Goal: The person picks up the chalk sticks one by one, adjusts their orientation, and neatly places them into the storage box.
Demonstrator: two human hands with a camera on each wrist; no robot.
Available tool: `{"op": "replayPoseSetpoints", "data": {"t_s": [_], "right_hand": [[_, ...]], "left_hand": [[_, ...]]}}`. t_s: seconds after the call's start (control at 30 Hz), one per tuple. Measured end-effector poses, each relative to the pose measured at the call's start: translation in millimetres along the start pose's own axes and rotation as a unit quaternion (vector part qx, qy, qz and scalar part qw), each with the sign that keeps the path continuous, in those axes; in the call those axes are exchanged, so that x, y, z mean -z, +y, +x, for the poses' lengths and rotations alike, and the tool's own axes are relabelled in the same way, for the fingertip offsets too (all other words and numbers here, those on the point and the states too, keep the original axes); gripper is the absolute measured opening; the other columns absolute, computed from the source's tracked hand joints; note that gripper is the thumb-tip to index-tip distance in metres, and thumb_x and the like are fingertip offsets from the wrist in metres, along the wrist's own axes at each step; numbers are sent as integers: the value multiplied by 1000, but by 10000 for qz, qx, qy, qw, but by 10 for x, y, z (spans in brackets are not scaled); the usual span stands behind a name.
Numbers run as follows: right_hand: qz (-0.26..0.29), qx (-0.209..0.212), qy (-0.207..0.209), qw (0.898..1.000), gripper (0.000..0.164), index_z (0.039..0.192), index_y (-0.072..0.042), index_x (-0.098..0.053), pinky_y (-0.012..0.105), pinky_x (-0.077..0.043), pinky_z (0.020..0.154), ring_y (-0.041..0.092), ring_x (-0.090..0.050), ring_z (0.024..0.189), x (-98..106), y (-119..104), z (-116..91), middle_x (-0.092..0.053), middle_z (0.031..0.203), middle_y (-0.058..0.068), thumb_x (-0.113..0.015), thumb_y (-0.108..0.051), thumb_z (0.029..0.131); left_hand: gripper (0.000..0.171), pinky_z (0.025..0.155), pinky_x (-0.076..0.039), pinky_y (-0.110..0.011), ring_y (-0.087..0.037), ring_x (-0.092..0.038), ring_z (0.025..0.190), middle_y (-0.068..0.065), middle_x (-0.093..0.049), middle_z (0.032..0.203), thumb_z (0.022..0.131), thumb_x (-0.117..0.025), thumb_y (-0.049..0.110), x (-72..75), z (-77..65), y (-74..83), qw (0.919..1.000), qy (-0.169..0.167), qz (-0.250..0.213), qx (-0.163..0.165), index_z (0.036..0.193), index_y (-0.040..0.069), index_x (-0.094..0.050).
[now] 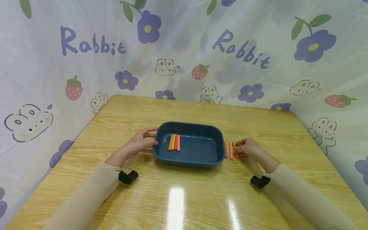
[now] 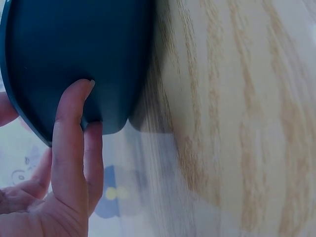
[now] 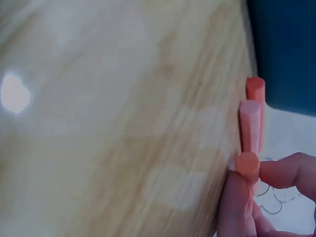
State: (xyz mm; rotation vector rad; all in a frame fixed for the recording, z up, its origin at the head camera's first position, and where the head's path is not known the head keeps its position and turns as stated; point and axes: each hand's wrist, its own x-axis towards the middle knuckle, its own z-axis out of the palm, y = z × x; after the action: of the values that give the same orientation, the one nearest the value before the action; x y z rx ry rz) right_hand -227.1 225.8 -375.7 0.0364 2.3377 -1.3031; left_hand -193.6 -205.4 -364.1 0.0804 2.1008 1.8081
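Note:
A dark blue oblong tub (image 1: 188,164) stands on the wooden table. My left hand (image 1: 141,140) is at its left end, spread fingers touching the outer wall and rim; in the left wrist view, fingertips (image 2: 74,103) rest against the wall. Inside the tub, towards the left, several orange, yellow and pink crayons (image 1: 174,142) lie side by side. To the right of the tub, my right hand (image 1: 249,147) pinches an orange crayon (image 3: 248,164) between thumb and finger. Beside it lie a pink crayon (image 3: 251,123) and a red-orange crayon (image 3: 256,89), the latter close to the tub wall.
The wooden table (image 1: 138,198) extends around the tub on all sides. Behind it and at both sides hangs a pale cloth (image 1: 178,41) printed with flowers, rabbits and strawberries. A black wrist device (image 1: 128,177) sits at the left sleeve, another (image 1: 260,181) at the right.

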Motion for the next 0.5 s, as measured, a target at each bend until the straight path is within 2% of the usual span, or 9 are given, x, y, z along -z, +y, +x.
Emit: {"op": "replayPoseSetpoints", "data": {"t_s": [0.1,0.27,0.5], "right_hand": [[732,-286,-194,9967,53,130,17,-36,30,-55,69,13,-60,71,42,24,16,-56,99,17,-59,0,86],[1718,-660,-430,9820,58,137,11,-31,29,-54,74,14,-57,77,104,70,40,-53,96,10,-58,-1,87],[2767,-404,-887,9560,62,143,12,-14,29,-51,83,13,-61,86,127,31,2,-58,99,4,-49,-1,93]], "left_hand": [[62,73,-54,-45,-32,-58,99,-28,-34,135,90,-55,2,-4,0,3,10000,-2,-12,4,145,6,-27],[62,74,-54,-46,-34,-58,100,-28,-34,135,90,-55,2,-5,-3,6,10000,-10,-23,17,145,5,-27],[62,74,-54,-46,-34,-58,100,-29,-33,136,90,-55,2,-2,-7,1,10000,-19,-33,-9,145,5,-26]]}}
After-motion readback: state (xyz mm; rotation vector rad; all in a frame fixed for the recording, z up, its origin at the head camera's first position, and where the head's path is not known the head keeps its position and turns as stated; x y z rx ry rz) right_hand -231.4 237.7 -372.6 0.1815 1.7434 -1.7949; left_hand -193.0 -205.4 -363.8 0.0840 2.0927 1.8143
